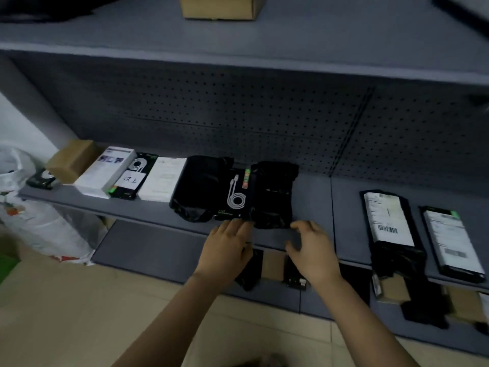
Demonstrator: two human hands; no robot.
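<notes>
A black cable package (236, 194) with a white coiled cable printed on it lies on the grey middle shelf (312, 205), between two black plastic bags (201, 188) (275, 194). My left hand (227, 250) reaches to the shelf's front edge, its straight fingers touching the near end of the cable package. My right hand (311, 247) hovers just right of it, fingers loosely curled and holding nothing, close to the near edge of the right black bag.
Further left on the shelf lie a white box (105, 170), another cable package (132, 177), a white packet (161, 178) and a cardboard box (71, 161). Two labelled black parcels (389, 221) (452, 239) lie at the right. A lower shelf holds more packages. A white sack (31, 215) stands left.
</notes>
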